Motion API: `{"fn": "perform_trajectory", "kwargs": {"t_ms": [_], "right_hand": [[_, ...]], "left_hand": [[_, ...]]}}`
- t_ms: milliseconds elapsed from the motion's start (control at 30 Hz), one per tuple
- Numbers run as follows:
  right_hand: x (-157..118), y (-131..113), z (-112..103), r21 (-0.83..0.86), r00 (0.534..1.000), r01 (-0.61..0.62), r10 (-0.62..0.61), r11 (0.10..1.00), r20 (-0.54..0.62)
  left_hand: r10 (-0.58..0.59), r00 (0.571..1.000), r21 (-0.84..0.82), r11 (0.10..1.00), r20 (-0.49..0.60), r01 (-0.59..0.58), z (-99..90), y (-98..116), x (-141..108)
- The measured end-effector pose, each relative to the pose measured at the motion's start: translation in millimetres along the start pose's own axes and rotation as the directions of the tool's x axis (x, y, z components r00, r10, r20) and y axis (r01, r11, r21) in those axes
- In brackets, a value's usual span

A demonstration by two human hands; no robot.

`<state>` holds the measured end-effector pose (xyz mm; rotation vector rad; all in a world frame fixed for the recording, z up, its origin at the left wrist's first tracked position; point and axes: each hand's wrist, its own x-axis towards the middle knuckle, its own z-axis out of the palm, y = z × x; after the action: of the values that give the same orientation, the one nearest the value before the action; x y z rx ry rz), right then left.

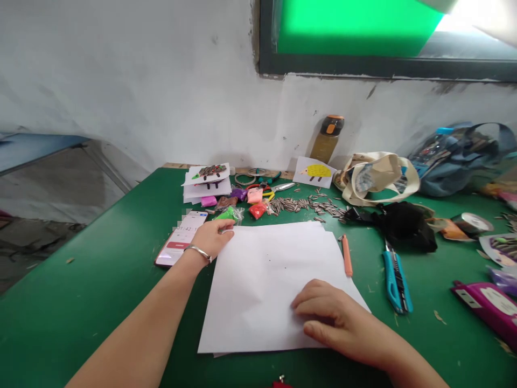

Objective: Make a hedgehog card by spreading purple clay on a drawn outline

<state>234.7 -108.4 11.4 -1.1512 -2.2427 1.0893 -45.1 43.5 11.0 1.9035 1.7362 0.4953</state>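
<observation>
A stack of white paper sheets [266,302] lies in front of me, with two tiny dark specks on the top sheet. My left hand [216,237] is at its far left corner, thumb and forefinger apart, beside a green clay packet [228,214]. Whether its fingertips touch the packet is unclear. My right hand [337,320] rests on the right part of the paper, fingers loosely bent and thumb apart, holding nothing. An orange pen-like stick [346,256] lies along the paper's right edge. Left of the paper is a phone [181,237] with a lit screen.
Sunflower seeds [291,205], a red clay packet [258,209] and scissors [283,187] lie beyond the paper. Hedgehog pictures [208,175] are stacked at the back left. A blue utility knife [397,280], black bag [407,223], cream tote [375,178] and bottle [326,140] stand rightward.
</observation>
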Motion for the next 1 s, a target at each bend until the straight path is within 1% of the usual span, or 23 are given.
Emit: {"fn": "perform_trajectory", "kwargs": {"t_ms": [100,200,233,300,333,433,500,567,667,700,767,800,833,867,900,933,967,1000], "right_hand": [[1.4,-5.1,3.5,-0.078,0.998,-0.056,0.054,0.995,-0.034],[4.3,-13.1,13.8,-0.262,0.995,-0.082,0.065,0.962,-0.073],[6.4,-17.1,18.1,-0.322,0.997,-0.065,0.048,0.944,-0.062],[12.6,-26.2,26.8,-0.376,1.0,0.024,-0.018,0.926,0.021],[16.6,-30.9,30.7,-0.371,0.995,0.088,-0.061,0.925,0.083],[30.9,-43.4,39.0,-0.321,0.97,0.218,-0.167,0.922,0.177],[40.4,-48.9,42.0,-0.301,0.963,0.239,-0.184,0.923,0.198],[48.9,-50.9,44.0,-0.293,0.959,0.246,-0.187,0.924,0.213],[58.9,-41.7,42.8,-0.299,0.962,0.221,-0.158,0.928,0.221],[61.3,-34.3,40.0,-0.314,0.968,0.196,-0.132,0.929,0.214],[64.2,-13.7,29.2,-0.387,0.986,0.097,-0.036,0.917,0.163],[64.5,-1.6,21.7,-0.443,0.996,0.0,0.039,0.897,0.08],[64.0,10.5,13.6,-0.493,0.99,-0.138,0.133,0.859,-0.046],[62.8,21.3,5.8,-0.518,0.956,-0.29,0.222,0.805,-0.191],[61.2,29.6,-0.6,-0.52,0.913,-0.402,0.286,0.753,-0.292],[59.5,34.3,-4.6,-0.505,0.873,-0.478,0.327,0.719,-0.361],[57.9,35.0,-5.5,-0.488,0.847,-0.517,0.338,0.704,-0.41],[56.7,31.6,-3.1,-0.481,0.841,-0.519,0.323,0.707,-0.434]], "left_hand": [[-0.001,1.0,-0.041,0.999,-0.024,0.0,1.0,1.5,-0.2],[0.007,1.0,-0.052,0.999,-0.026,-0.009,2.2,2.2,1.0],[0.014,1.0,-0.041,0.999,-0.02,-0.015,2.8,2.2,1.6],[0.033,0.999,0.015,0.999,-0.014,-0.033,4.1,1.7,3.0],[0.045,0.999,0.059,0.997,-0.011,-0.044,4.9,1.2,3.8],[0.079,0.997,0.195,0.978,0.009,-0.079,7.6,-1.7,6.3],[0.096,0.995,0.246,0.964,0.033,-0.101,9.6,-4.1,7.9],[0.104,0.993,0.262,0.958,0.05,-0.114,11.4,-5.9,9.3],[0.128,0.99,0.279,0.95,0.063,-0.141,13.7,-6.4,10.4],[0.147,0.987,0.293,0.942,0.068,-0.161,14.4,-6.0,10.5],[0.19,0.978,0.329,0.921,0.083,-0.207,15.6,-4.7,10.3],[0.207,0.974,0.346,0.911,0.092,-0.226,16.0,-4.1,10.0],[0.217,0.971,0.358,0.903,0.1,-0.238,16.4,-3.5,9.8],[0.221,0.969,0.365,0.898,0.106,-0.245,16.8,-3.0,9.6],[0.222,0.969,0.369,0.896,0.111,-0.248,17.0,-2.9,9.4],[0.223,0.968,0.367,0.896,0.116,-0.25,17.3,-3.0,9.4],[0.223,0.968,0.361,0.898,0.116,-0.251,17.5,-3.4,9.4],[0.226,0.968,0.35,0.902,0.113,-0.251,17.8,-4.1,9.5]]}}
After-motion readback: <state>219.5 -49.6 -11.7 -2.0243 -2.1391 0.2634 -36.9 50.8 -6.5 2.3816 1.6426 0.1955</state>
